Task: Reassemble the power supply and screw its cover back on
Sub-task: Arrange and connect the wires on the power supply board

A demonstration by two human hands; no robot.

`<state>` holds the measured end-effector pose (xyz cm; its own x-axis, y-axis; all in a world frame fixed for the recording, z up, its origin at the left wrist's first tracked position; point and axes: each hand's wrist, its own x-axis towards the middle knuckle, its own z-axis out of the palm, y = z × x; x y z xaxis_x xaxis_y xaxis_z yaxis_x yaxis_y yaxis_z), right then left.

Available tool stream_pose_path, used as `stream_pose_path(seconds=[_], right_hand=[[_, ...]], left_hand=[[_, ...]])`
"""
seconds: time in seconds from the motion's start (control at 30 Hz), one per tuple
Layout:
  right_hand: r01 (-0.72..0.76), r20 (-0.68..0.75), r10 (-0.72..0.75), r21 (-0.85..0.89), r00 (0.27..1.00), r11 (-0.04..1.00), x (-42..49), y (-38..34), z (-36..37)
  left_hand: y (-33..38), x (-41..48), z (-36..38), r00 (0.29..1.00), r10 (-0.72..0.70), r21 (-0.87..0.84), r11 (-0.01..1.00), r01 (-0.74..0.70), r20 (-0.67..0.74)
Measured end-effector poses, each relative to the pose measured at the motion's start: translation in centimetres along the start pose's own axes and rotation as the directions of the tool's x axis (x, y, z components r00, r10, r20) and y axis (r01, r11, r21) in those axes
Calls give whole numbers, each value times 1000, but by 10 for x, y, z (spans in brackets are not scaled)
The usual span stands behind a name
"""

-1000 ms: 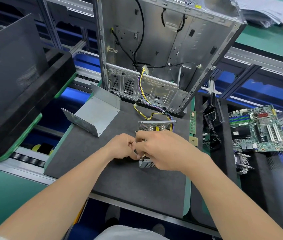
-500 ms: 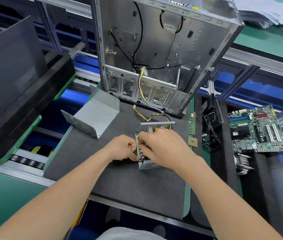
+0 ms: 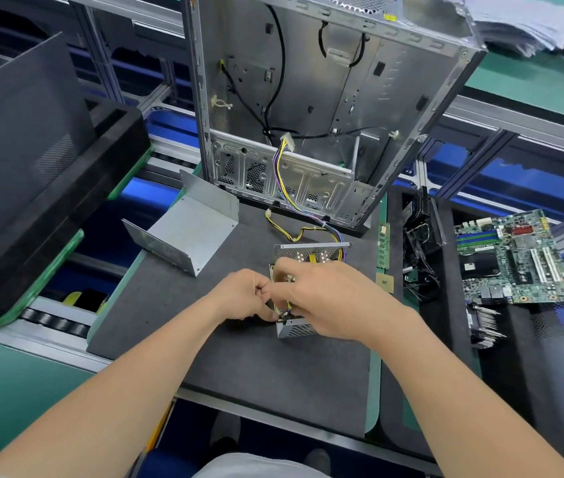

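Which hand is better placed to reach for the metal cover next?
Left, probably. The left hand is at the power supply's left edge, and the cover lies on that side; the right hand would have to cross over.

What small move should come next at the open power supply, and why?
Probably tuck the small wires into the power supply: the left hand pinches them at its near corner, by the right hand; the cover lies apart.
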<state>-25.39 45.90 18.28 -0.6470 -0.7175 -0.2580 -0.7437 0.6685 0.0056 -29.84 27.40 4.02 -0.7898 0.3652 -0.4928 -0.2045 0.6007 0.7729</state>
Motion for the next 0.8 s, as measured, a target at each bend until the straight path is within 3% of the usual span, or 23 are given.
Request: stream_pose_path(seconds=[0.2,0.43,0.67,0.73,0.8], right_hand=[[5,38,-6,42,999,999,2,-4,2],[-199,-108,209,93,972,976,9,-6,8],[-583,-89,618,254,781,772,19,-7,22],[-557,-130,587,208,799,804,16,-8,19],[-438,-137,469,209,872,875,10,-7,15]], left_hand=[[-1,0,0,1000,6,-17,1000,-6,-1],[1,0,-1,1000,7,-33,999,-7,4],[3,0,-1,1000,10,-27,1000,-10,-5],[3,0,-1,1000,7,-21,1000,-8,-11],[2,0,-1,1000,1,-14,1000,-1,-9]])
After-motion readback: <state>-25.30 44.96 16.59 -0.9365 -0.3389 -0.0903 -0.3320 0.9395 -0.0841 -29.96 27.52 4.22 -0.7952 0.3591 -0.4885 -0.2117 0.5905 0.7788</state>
